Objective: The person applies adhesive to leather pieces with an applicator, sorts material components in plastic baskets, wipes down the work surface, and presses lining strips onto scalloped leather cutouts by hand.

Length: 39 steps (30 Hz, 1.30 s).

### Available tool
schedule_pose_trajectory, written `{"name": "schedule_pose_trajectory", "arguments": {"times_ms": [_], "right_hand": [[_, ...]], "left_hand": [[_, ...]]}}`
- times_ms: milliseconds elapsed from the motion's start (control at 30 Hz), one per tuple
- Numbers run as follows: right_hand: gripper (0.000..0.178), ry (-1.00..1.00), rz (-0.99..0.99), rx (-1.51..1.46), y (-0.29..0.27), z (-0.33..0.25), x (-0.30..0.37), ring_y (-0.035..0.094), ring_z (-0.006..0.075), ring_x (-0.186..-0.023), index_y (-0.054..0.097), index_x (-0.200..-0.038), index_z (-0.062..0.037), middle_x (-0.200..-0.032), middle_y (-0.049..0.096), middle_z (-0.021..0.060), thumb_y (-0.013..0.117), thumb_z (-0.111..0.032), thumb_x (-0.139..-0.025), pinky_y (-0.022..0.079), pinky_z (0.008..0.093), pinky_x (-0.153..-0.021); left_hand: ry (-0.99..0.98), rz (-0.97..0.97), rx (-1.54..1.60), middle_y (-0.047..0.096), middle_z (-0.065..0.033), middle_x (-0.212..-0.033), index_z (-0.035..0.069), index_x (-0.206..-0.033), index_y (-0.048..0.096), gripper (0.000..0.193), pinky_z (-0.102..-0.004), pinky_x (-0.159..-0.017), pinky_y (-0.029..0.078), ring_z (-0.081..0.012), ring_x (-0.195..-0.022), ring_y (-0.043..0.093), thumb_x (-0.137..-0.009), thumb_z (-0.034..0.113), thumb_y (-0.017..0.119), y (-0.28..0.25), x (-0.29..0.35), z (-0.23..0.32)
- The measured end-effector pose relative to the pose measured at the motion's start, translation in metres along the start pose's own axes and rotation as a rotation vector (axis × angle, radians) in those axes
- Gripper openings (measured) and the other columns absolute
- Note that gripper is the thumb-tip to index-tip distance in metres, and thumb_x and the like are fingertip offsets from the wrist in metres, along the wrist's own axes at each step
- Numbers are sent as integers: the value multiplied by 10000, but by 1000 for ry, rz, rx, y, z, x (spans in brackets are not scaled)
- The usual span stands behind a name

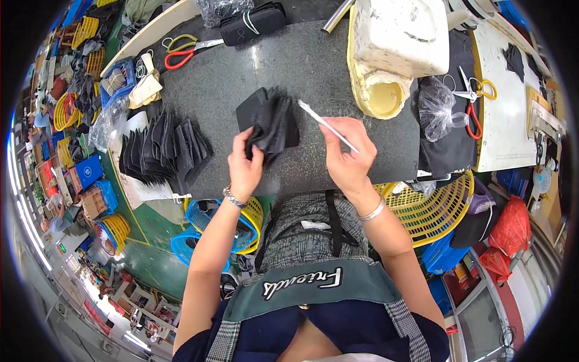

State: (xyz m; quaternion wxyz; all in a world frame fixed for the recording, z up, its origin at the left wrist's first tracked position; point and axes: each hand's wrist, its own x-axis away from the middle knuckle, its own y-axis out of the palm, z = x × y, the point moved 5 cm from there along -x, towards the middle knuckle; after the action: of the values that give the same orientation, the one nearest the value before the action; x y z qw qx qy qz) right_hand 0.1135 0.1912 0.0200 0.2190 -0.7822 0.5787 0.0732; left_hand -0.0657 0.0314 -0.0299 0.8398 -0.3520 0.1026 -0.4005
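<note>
Over the dark speckled worktop (205,84), my left hand (245,166) pinches a small bundle of black fabric pieces (274,120). Its layers are fanned and creased, with a flat piece showing at the far left corner. My right hand (351,151) grips a thin white stick (329,125) between thumb and fingers. The stick slants toward the upper left; its whitish tip lies just right of the fabric, apart from it. Whether that tip has bristles is too small to tell. Left of my left hand, a row of stacked black fabric pieces (160,148) stands fanned out.
A crusted white container (398,36) with a cup (384,99) of cream-coloured stuff stands far right. Scissors (181,53) and a tied black bundle (253,24) lie at the back. More scissors (473,96) and a plastic bag (437,108) lie right. A yellow basket (434,208) sits below the edge.
</note>
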Motion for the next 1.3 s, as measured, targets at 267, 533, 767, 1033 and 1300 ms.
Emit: {"name": "schedule_pose_trajectory", "arguments": {"times_ms": [267,533,767,1033,1300], "right_hand": [[129,35,-411,135,12,24,31,656,280,-752,688,-862,-40,-827,690,102,691,49,-768,523,350,-682],[179,-19,-7,-42,66,-1,7,680,289,-807,705,-913,-39,-878,701,116,689,38,-752,553,377,-736],[175,-209,-182,-235,103,-29,16,677,302,-787,699,-899,-53,-871,692,121,660,-23,-732,563,400,-735],[148,-166,-311,-302,98,-45,7,679,298,-737,702,-848,-63,-805,686,111,639,15,-738,556,411,-698],[161,-73,-198,190,23,58,30,688,301,-795,703,-909,-25,-892,701,135,671,69,-783,557,351,-721]], "left_hand": [[-100,191,313,651,-115,-1018,-20,-1158,515,243,-290,-835,499,-183,-917,620,-916,-8,542,1,-2,-37],[-160,68,565,649,-49,-1021,-18,-1142,528,186,-228,-788,489,-92,-911,592,-966,38,551,-5,-12,-34],[-215,92,706,647,-68,-1094,-27,-1171,561,209,-271,-904,481,-130,-1009,596,-969,19,529,-4,-3,-73],[-193,-43,516,653,-87,-1126,-49,-1218,567,305,-278,-923,467,-141,-1056,587,-934,-59,455,-3,2,-75],[175,14,-29,596,-234,-1277,-22,-1313,522,491,-397,-1020,448,-381,-1207,573,-837,-114,445,5,7,18]]}}
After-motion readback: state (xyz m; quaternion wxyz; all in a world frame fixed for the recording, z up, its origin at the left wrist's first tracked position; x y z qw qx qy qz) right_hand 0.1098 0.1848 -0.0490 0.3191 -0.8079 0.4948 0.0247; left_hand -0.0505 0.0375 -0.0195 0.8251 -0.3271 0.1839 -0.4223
